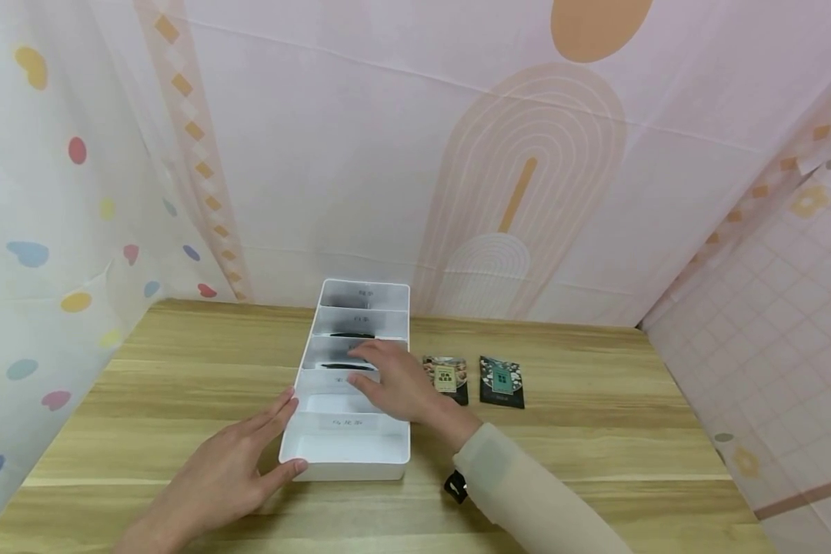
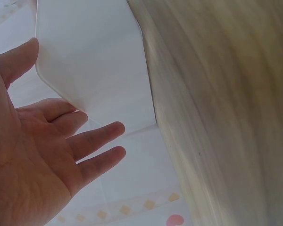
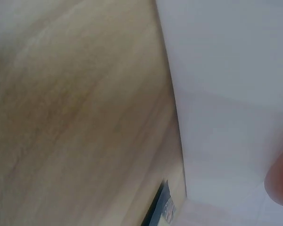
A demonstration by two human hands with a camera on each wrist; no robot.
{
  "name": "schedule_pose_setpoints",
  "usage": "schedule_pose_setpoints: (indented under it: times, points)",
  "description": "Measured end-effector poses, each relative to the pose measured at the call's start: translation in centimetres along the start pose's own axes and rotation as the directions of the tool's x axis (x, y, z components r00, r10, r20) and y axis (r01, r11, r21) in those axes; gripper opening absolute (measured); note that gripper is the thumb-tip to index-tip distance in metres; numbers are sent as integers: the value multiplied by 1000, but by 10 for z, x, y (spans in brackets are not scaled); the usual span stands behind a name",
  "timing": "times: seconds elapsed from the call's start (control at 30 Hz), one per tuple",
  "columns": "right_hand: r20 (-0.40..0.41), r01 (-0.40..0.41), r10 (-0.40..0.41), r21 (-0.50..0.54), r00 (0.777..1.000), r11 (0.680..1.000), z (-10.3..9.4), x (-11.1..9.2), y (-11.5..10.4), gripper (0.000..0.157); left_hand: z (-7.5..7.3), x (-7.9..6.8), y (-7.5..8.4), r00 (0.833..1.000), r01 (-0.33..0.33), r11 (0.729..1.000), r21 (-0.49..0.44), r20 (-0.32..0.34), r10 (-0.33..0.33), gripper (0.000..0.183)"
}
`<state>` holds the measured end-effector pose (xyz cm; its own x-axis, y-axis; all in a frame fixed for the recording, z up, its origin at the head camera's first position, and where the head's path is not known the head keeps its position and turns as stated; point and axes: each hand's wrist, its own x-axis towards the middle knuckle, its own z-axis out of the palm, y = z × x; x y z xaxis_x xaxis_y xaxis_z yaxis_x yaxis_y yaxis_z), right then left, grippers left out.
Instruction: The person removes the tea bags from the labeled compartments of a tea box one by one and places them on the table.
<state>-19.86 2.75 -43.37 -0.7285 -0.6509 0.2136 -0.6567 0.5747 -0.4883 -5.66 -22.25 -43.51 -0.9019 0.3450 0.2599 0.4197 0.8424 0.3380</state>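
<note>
A white box (image 1: 407, 442) with a row of labelled compartments stands lengthwise on the table. My left hand (image 1: 225, 469) rests at its near left side, the thumb on the front corner and the fingers along the side rim. In the left wrist view those fingers are spread and fairly straight against the white wall. Over the middle compartments, my right hand (image 1: 398, 381) reaches in from the right with thumb and forefinger apart and nothing visible between them. Below its fingertips a dark sachet (image 1: 339, 366) stands in the third compartment from the back. Another dark sachet (image 1: 352, 335) stands one compartment behind.
Right of the box, a patterned sachet with a cream label (image 1: 445, 378) and one with a green label (image 1: 502, 382) lie on the wooden table (image 1: 595, 431). A small black object (image 1: 455, 486) shows by the right sleeve. Patterned cloth (image 1: 332, 154) hangs behind the table.
</note>
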Motion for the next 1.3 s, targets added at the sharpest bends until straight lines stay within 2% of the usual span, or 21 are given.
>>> schedule_pose_setpoints:
  times: [0.5,0.93,1.3]
  points:
    - [-34,77,-78,-23,996,997,0,1,-1,22,2,-1,-1,1000,0,1000,2,-7,0,81]
    - [-33,19,-19,6,999,1000,1,0,-2,18,2,0,-2,1000,-4,1000,4,-7,4,81]
    - [-67,19,-16,45,998,999,4,-1,1,15,2,1,-1,1000,2,1000,-2,2,-2,81]
